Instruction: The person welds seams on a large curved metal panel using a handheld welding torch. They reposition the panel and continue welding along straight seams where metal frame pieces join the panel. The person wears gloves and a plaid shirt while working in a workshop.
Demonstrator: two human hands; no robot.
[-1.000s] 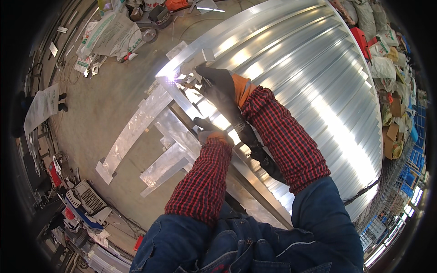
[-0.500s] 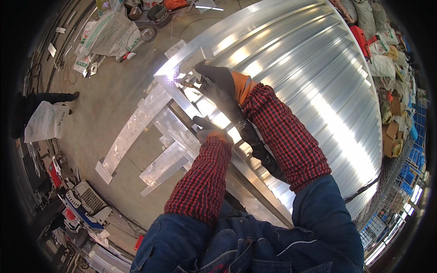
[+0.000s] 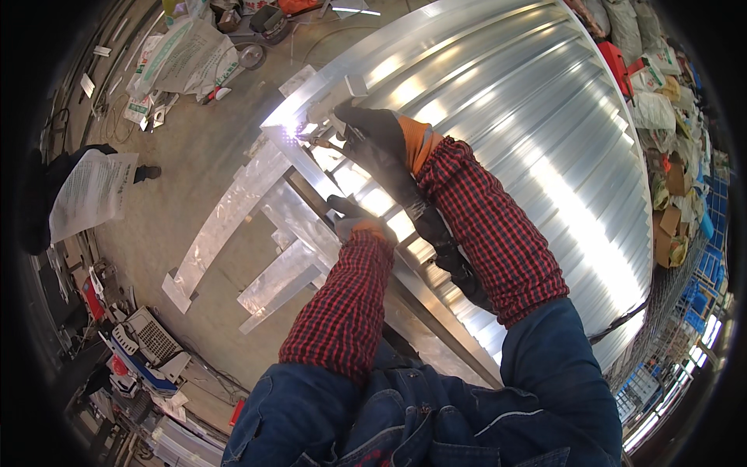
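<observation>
My gloved right hand [image 3: 375, 142] is closed around a welding torch [image 3: 320, 142], and its black cable [image 3: 440, 241] runs back beneath my forearm. A bright arc [image 3: 291, 131] glows at the torch tip, on the corner of a shiny metal frame [image 3: 311, 167]. The glare hides the joint itself. Nearer to me, my gloved left hand [image 3: 359, 221] grips the frame's edge bar, thumb stretched along it; its other fingers are mostly hidden. Ribbed silvery metal sheeting [image 3: 537, 156] spans the frame to the right. A small metal block [image 3: 355, 86] sits beyond my right hand.
Flat metal strips [image 3: 226, 214] stick out left of the frame, above the concrete floor [image 3: 183, 167]. A person in dark clothes [image 3: 39, 202] at the far left carries a white printed sack [image 3: 93, 194]. Tools and a grey machine [image 3: 148, 342] lie lower left. Sacks [image 3: 650, 113] are piled right.
At the far left, the person and the white sack have shifted and turned, the sack now raised more to the right. My hands and the arc stay almost in place.
</observation>
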